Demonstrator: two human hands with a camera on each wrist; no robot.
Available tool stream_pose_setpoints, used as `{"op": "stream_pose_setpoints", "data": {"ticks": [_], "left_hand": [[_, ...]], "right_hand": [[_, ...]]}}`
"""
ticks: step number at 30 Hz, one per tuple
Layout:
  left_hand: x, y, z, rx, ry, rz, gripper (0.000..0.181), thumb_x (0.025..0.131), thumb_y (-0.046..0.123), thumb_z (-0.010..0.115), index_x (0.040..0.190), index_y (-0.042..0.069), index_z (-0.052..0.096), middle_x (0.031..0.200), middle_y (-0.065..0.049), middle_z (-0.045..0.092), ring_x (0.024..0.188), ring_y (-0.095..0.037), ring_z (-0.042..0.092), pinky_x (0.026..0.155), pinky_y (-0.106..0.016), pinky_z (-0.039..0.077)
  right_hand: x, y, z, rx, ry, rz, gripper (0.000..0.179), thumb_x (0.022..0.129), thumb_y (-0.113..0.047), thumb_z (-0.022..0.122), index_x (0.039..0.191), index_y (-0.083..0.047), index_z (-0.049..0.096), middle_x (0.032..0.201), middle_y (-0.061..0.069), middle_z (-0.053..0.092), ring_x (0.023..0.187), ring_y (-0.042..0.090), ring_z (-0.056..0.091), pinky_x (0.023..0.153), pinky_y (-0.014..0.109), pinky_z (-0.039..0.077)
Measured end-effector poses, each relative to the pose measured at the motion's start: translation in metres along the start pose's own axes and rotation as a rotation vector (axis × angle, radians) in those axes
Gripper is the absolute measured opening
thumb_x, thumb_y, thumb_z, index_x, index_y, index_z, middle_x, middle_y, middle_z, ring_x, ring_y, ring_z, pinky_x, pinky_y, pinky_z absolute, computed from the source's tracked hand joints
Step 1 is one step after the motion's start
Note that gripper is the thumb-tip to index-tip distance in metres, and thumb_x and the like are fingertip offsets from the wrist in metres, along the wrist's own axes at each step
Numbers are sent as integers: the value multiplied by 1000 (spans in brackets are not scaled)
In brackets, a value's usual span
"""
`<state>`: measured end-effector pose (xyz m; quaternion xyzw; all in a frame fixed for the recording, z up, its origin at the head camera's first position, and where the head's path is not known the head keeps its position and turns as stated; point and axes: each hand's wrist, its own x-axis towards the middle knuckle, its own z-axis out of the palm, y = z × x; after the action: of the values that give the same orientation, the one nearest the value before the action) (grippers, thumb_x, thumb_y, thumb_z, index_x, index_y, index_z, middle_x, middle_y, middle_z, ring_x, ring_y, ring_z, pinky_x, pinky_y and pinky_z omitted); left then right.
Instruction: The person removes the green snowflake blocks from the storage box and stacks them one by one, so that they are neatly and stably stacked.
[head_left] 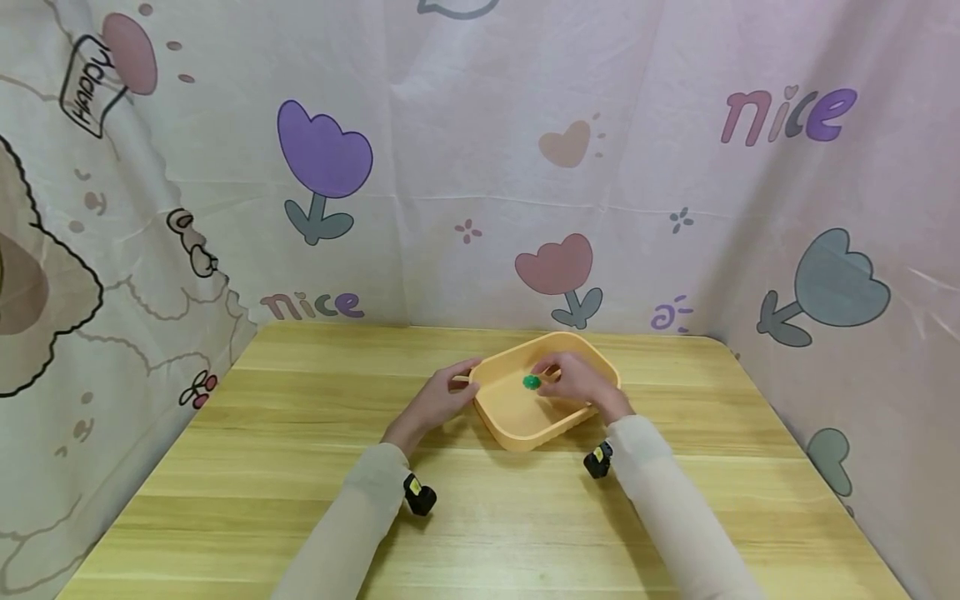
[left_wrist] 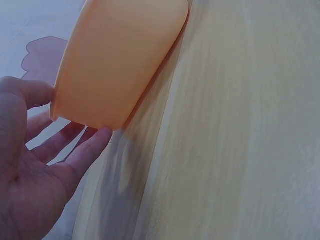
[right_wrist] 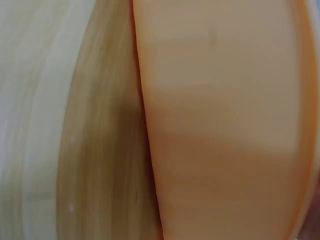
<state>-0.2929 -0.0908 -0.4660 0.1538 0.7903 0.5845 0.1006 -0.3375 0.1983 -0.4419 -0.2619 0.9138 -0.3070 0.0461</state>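
A yellow-orange plastic basin (head_left: 498, 417) with a rounded rectangular rim sits at an angle on the table. My left hand (head_left: 442, 396) grips its left end, with fingers (left_wrist: 90, 150) against the outer wall in the left wrist view. Over the inside of the basin, my right hand (head_left: 573, 379) pinches a small thing with a bumpy green end (head_left: 532, 382); the rest of it is hidden by the fingers. In the right wrist view the basin's outer side (right_wrist: 225, 100) fills much of the picture.
The wood-grain table (head_left: 300, 375) reaches back to a pale curtain (head_left: 450, 150) printed with flowers and words. A black wrist camera is on each cuff, the left one (head_left: 420, 497) near the table surface and the right one (head_left: 598, 460) just in front of the basin.
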Motion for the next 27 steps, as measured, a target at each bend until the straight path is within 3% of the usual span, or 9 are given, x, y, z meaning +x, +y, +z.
{"op": "stream_pose_setpoints", "data": {"ticks": [5,12,20,27], "left_hand": [[0,1,0,-1,-9,5,54,105,17,58,158,19,45,149,-17,49,135,-39,54,99,-43,58],[1,-1,0,-2,2,15,53,105,15,58,157,17,46,149,-18,50,133,-39,55,98,-44,59],[-1,1,0,17,5,21,53,105,16,58,157,18,46,149,-17,50,132,-38,56,97,-41,59],[-4,2,1,36,25,27,53,105,16,60,156,18,47,148,-15,52,132,-38,57,96,-38,59]], "right_hand": [[7,-2,6,-32,-7,1,31,81,-3,84,109,3,75,107,17,74,98,30,68,91,43,58],[14,4,13,-19,-19,-77,22,82,1,79,104,2,76,95,8,74,86,20,63,80,30,56],[15,-5,13,-12,-53,43,21,84,4,79,105,3,76,98,12,75,89,22,66,85,36,59],[12,-8,15,-24,-39,28,19,84,5,80,103,2,76,99,12,73,89,21,68,83,33,60]]}}
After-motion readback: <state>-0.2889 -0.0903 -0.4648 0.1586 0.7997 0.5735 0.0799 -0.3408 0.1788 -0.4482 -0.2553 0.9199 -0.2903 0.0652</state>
